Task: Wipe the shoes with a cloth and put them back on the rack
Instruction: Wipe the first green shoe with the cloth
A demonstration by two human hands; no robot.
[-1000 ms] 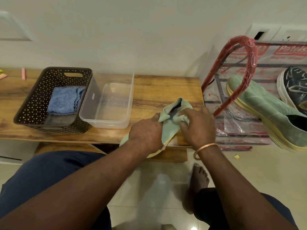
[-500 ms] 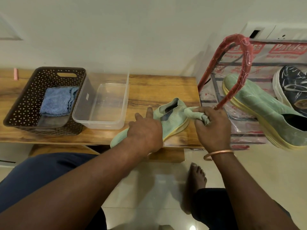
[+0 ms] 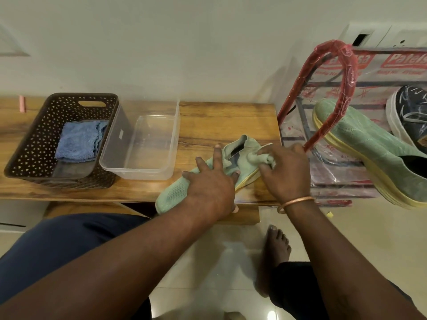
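A pale green knit shoe (image 3: 172, 196) with a yellow sole lies on the wooden table (image 3: 219, 121), its toe hanging over the front edge. My left hand (image 3: 211, 181) presses flat on its middle with straight, spread fingers. My right hand (image 3: 285, 172) grips a bunched pale green cloth (image 3: 255, 158) against the shoe's heel collar. The matching green shoe (image 3: 369, 148) sits on the plastic-wrapped rack (image 3: 332, 72) at the right, beside a dark sneaker (image 3: 411, 112).
A brown perforated basket (image 3: 34, 144) holding a blue cloth (image 3: 79, 142) stands at the table's left. A transparent plastic tub (image 3: 141, 144) sits next to it. My bare foot (image 3: 275, 248) rests on the tiled floor below.
My left hand went from gripping the shoe to pressing flat on it. My right hand, with the cloth, swung out to the right of the heel and has come back onto the collar.
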